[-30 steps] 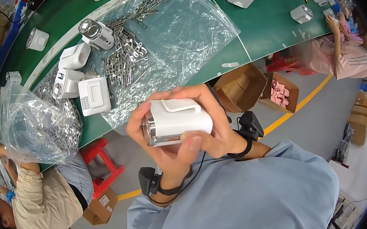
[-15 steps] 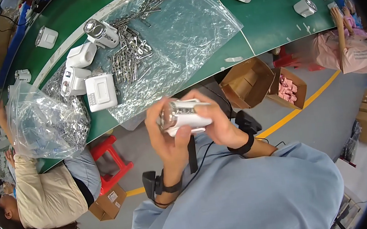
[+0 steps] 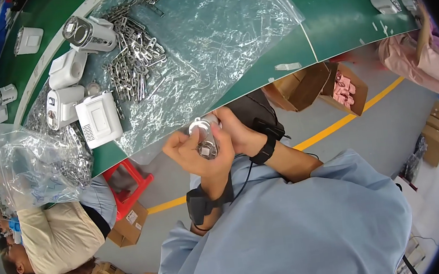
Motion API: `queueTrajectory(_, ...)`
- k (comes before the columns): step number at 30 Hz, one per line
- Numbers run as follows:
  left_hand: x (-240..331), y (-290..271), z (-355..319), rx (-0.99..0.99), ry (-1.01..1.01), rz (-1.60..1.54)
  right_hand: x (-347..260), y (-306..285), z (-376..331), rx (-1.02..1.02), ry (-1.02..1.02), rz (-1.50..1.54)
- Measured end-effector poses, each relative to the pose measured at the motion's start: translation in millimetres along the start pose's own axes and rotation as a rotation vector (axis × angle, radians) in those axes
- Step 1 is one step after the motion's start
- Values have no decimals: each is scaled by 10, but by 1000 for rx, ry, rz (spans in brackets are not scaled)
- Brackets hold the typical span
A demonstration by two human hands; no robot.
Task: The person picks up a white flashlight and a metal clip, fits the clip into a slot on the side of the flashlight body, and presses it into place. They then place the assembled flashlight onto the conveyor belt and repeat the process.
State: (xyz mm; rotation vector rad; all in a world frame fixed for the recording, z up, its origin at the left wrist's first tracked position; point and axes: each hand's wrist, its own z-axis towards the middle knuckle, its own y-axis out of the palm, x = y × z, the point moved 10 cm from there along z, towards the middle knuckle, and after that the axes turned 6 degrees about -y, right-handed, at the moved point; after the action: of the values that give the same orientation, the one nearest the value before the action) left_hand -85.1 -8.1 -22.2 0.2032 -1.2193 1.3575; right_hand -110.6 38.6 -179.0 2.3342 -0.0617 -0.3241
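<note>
My left hand [image 3: 196, 157] and my right hand [image 3: 236, 131] are closed together around a small white and silver device [image 3: 204, 138], held end-on below the edge of the green table [image 3: 325, 22]. Its round metal end faces me. Both wrists carry black straps. On the table just above lie a white box-shaped unit [image 3: 98, 119], several similar white units [image 3: 63, 73] and a pile of metal clips [image 3: 135, 65] on a clear plastic sheet [image 3: 218, 34].
A person in a beige top [image 3: 60, 236] sits at the left next to a crumpled clear bag [image 3: 33, 163] and a red stool [image 3: 127, 182]. Open cardboard boxes [image 3: 322, 84] stand on the floor under the table, one with pink parts.
The device has turned from broadside to end-on in my hands. It has sunk lower and closer to my chest, and my fingers have wrapped more tightly round it.
</note>
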Motion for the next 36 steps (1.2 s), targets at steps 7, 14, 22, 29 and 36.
queueTrajectory(7, 15, 24, -3, 49, 33, 37, -107, 16, 17, 55, -52, -7)
queueTrajectory(14, 15, -45, 272, -229, -138, -191, -175, 192, -643, -563, 133, 63)
queueTrajectory(22, 202, -390, 711, 17, -241, -548, -2773, 1853, -1357, -614, -1011, -1380)
queueTrajectory(29, 295, 191, 548, -390, 151, 102, -5884, 1512, -136, 454, -1359, -2095)
queueTrajectory(36, 166, 162, 556, -499, 164, 53, -6087, 1547, 63, 711, -1400, -2540)
